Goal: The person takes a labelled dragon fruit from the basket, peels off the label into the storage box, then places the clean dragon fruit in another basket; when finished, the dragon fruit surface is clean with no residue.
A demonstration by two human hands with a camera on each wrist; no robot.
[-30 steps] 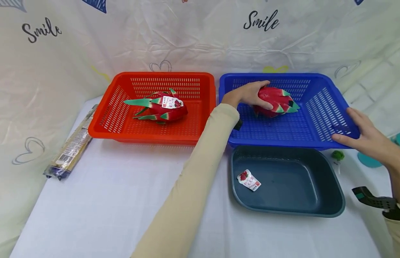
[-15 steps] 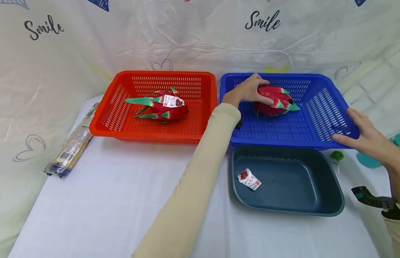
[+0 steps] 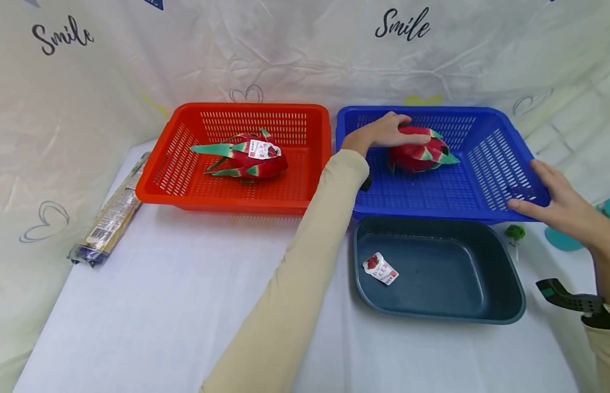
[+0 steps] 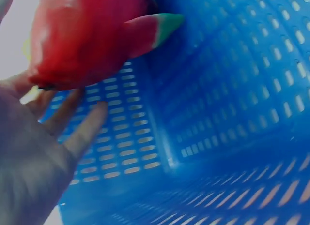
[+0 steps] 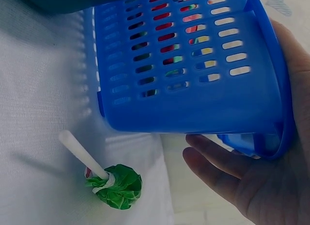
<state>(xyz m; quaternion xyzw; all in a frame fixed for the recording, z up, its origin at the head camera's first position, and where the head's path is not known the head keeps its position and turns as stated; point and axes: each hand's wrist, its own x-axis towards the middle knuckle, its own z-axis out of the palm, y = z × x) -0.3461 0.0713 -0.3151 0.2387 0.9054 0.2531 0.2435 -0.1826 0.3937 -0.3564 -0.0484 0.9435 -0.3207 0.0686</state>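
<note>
In the head view, my left hand [image 3: 383, 131] reaches into the blue plastic basket [image 3: 481, 202] and holds a red dragon fruit [image 3: 415, 155] with green-tipped scales. Its thumb lies across the top of the fruit. From the left wrist, the fruit [image 4: 92, 36] sits beside the palm, with the lower fingers [image 4: 87, 130] spread underneath. My right hand [image 3: 565, 202] grips the front right corner of the same basket by its rim; the right wrist view has two fingers [image 5: 213, 162] under the rim. Another dragon fruit [image 3: 265, 164], bearing a white label, lies in the red basket [image 3: 226, 206].
A dark grey-green tray [image 3: 432, 316] stands before the blue basket, with a loose white label [image 3: 380, 268] in it. A green-wrapped lollipop [image 5: 118, 188] lies right of the tray, near a teal object [image 3: 562, 240]. A long gold packet [image 3: 110, 215] lies at the left edge.
My left thumb has shifted upward over the fruit, which has turned slightly in place. The right hand stays on the basket corner. The head view has tilted down a little.
</note>
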